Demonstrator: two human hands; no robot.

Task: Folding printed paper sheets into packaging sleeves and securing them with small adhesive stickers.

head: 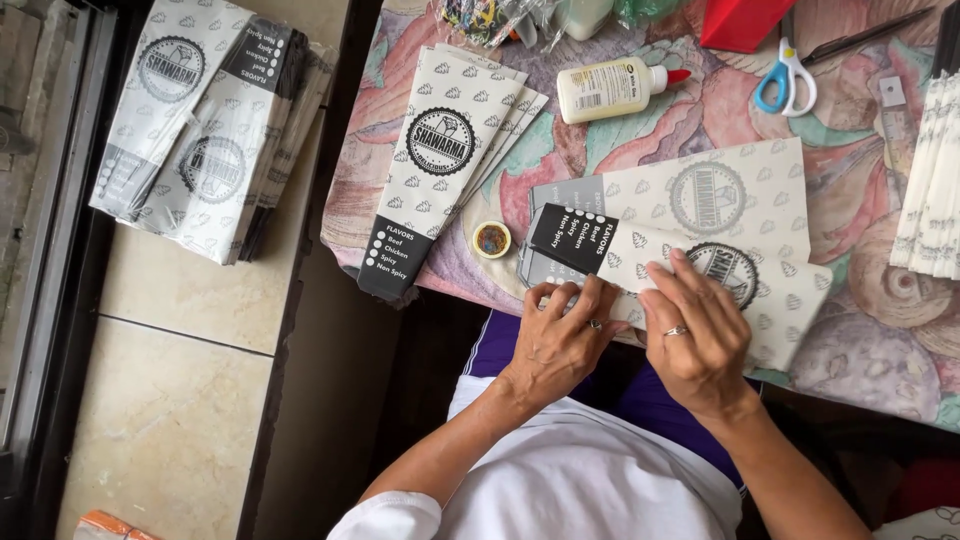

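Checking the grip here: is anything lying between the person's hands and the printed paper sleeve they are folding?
Nothing visible does. The left hand and right hand both press directly on the paper sleeve. The small glue pot sits apart, to the left.

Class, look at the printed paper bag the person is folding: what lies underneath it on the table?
Under the folded paper bag lies another flat printed sheet, on the patterned tablecloth. Both hands, left hand and right hand, cover its near edge, so what is beneath there stays hidden.
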